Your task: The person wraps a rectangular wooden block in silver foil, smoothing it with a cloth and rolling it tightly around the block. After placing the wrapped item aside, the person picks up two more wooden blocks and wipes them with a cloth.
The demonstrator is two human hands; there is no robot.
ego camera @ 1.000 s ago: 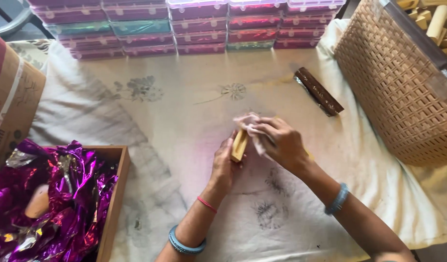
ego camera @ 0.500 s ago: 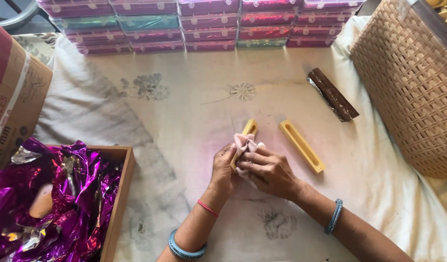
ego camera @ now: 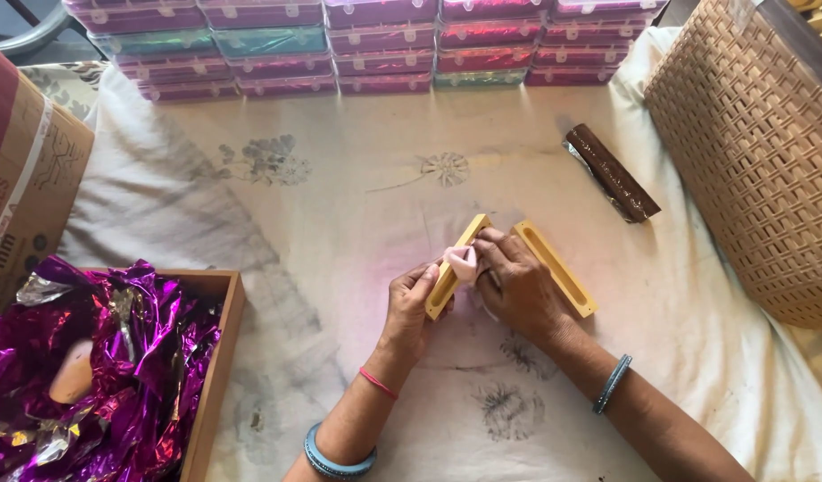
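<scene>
My left hand (ego camera: 409,308) grips a long yellow wooden mould half (ego camera: 456,265), tilted on the cloth. My right hand (ego camera: 515,284) pinches a small pale pink cloth (ego camera: 461,261) and presses it against that mould's upper part. A second yellow mould half (ego camera: 556,268) with a long groove lies on the cloth just right of my right hand. A dark brown wrapped stick (ego camera: 613,172) lies further up to the right.
A woven tan basket (ego camera: 757,152) stands at the right. Rows of flat purple, pink and green boxes (ego camera: 357,40) line the far edge. A wooden box (ego camera: 216,366) full of purple foil (ego camera: 99,375) sits lower left, a cardboard carton (ego camera: 23,178) beyond it.
The view has shifted and my hands sit lower on the cloth. The second mould half, hidden a second ago, now lies exposed beside my right hand. The pink cloth has moved along the held mould.
</scene>
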